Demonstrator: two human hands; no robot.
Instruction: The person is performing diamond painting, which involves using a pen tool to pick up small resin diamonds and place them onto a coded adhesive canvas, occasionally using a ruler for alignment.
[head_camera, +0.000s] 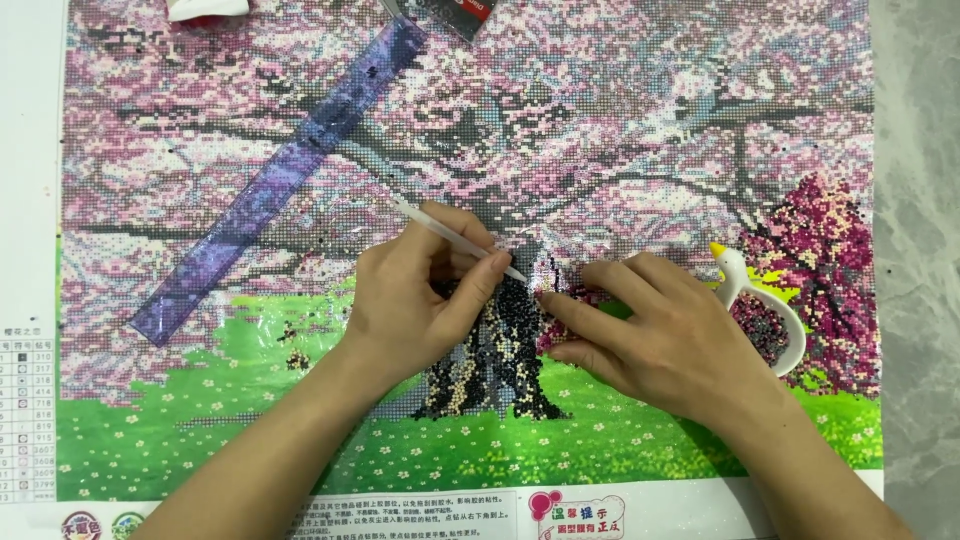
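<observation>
Bead placement is under way: white drill pen (455, 238) is pinched in closed left hand (420, 300), tip at tree trunk (495, 350); right hand (650, 335), fingers extended, holding nothing, is pressed flat on canvas (600, 430); precise tip alignment is needed next.

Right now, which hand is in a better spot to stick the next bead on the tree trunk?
Probably the left hand: it grips the white pen, tip at the dark trunk. The right hand lies flat, holding nothing.

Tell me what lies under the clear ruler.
Under the ruler the canvas shows through: pink blossom and dark branch dots, tinted purple. The ruler's top end is partly hidden by a dark packet.
</observation>
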